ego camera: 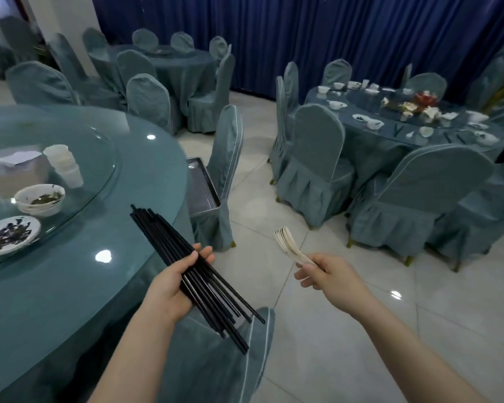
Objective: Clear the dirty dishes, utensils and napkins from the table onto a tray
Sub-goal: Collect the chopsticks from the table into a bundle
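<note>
My left hand (172, 282) grips a bundle of several black chopsticks (157, 228) over the right edge of the round teal table (85, 286). My right hand (329, 276) holds a stack of white spoons (288, 242) above the floor, right of the table. A metal tray (200, 184) rests on a covered chair seat beside the table, ahead of both hands. On the table lie a dirty white bowl (40, 199), a plate with dark scraps (9, 235) and stacked white cups (64, 164) on the glass turntable (99, 158).
A covered chair (224, 359) stands right under my left hand and another chair (226, 158) backs the tray. To the right, a second table (390, 141) with dirty dishes is ringed by chairs. Tiled floor (346, 330) lies between the tables.
</note>
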